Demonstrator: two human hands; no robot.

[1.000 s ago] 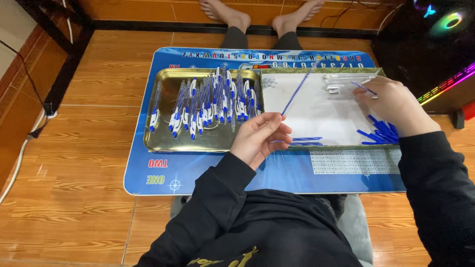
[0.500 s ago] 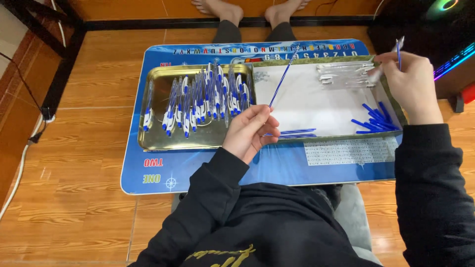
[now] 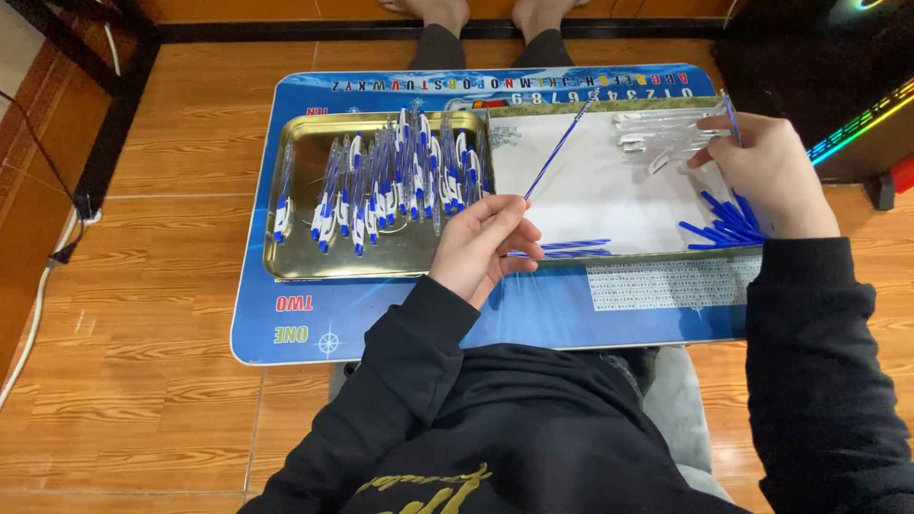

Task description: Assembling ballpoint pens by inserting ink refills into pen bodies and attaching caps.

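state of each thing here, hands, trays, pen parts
left hand: pinching a thin blue refill
right hand: holding a blue pen part
gold tray: filled with assembled pens
white tray: holds clear barrels, blue pieces

place: home room | cues: wooden floor point(image 3: 143, 286), low children's lap table point(image 3: 400, 328), bare feet point(image 3: 447, 11)

A blue, letter-printed table mat point(image 3: 400, 324) is showing red words at one corner. The metal tray point(image 3: 305, 257) is gleaming gold under blue-and-white pens point(image 3: 381, 190). The white tray liner point(image 3: 609, 200) is carrying blue pen parts point(image 3: 728, 224) and clear barrels point(image 3: 657, 128). The floor point(image 3: 143, 381) is glowing orange-brown woodgrain.
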